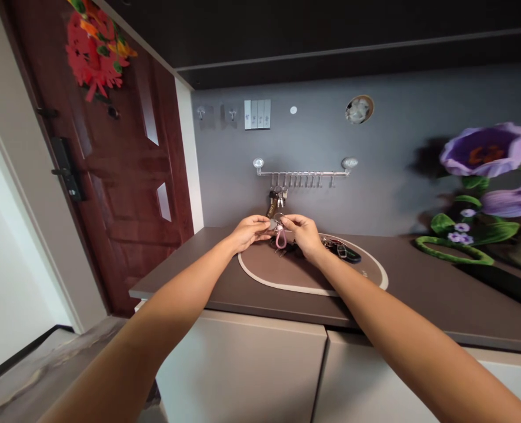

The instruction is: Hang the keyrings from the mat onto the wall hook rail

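Both hands are raised over the brown mat [282, 279], holding one small bunch of keys between them. My left hand [252, 230] pinches a key of the bunch [273, 224]. My right hand [303, 231] grips the metal ring at its top between thumb and fingers. A pink loop strap [280, 238] dangles from the bunch between the hands. Right behind, another key bunch [280, 197] with a brown strap hangs on the hook rail [302, 174]. More keys and a black fob [347, 253] lie on the mat beside my right hand, partly hidden by it.
The rail's other hooks line the grey wall. Purple knitted flowers [490, 153] stand at the right of the counter [423, 294]. A dark red door [123, 176] is on the left. A dark shelf [331, 35] overhangs the counter, and white cabinet doors [243, 370] are below.
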A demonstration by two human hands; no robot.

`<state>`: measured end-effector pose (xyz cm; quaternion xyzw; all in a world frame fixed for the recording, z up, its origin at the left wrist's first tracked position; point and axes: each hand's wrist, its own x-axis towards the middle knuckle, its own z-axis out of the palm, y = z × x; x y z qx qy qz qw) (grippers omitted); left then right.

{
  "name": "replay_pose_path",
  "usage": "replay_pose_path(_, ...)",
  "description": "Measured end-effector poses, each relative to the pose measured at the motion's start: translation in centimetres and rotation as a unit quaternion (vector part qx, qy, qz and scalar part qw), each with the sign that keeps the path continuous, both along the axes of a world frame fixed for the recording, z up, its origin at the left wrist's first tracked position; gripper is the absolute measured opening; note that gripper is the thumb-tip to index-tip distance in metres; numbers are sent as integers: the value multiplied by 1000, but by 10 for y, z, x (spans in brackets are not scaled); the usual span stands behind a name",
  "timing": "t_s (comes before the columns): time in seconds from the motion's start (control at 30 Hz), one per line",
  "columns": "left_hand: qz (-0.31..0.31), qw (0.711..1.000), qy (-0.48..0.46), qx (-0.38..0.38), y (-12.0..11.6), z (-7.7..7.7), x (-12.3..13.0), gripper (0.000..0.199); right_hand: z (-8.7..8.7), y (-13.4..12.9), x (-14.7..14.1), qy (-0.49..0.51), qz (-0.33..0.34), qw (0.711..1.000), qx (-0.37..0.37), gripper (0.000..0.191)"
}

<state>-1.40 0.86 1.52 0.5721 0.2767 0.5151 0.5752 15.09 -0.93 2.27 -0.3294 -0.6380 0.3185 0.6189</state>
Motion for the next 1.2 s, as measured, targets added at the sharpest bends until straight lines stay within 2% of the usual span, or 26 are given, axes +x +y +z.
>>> replay_pose_path(0.27, -17, 998, 52, 36, -3, -3, 4, 31, -2, 4, 6, 26, 8, 999, -31, 35)
replay_pose_path(0.4, 6, 994, 83, 65, -3, -5, 8, 27, -2, 3, 6, 52, 31, 997, -52, 35)
replay_pose_path(0.5, 50, 986, 129, 93, -2, -7, 11, 20, -2, 2, 5, 84, 48, 992, -76, 33)
replay_pose_path(0.6, 112, 965, 188, 142, -2, -9, 11, 12, -2, 2, 5, 111, 44, 989, -87, 30)
replay_pose_path(0.7, 179, 913, 278, 239, 0, -11, 8, 14, 2, 3, 6, 129, 35, 986, -102, 25)
replay_pose_path(0.8, 202, 864, 350, 301, 2, -13, 5, 18, 11, 5, 8, 139, 18, 983, -117, 15)
replay_pose_path(0.9, 212, 840, 387, 316, 3, -14, 5, 22, 25, 10, 9, 159, -17, 978, -136, 5)
replay_pose_path(0.97, 216, 834, 399, 315, 3, -14, 6, 23, 35, 14, 8, 170, -29, 975, -141, 2)
replay_pose_path(1.2, 206, 832, 406, 318, 6, -17, 7, 25, 66, 37, 3, 187, -53, 974, -120, 13)
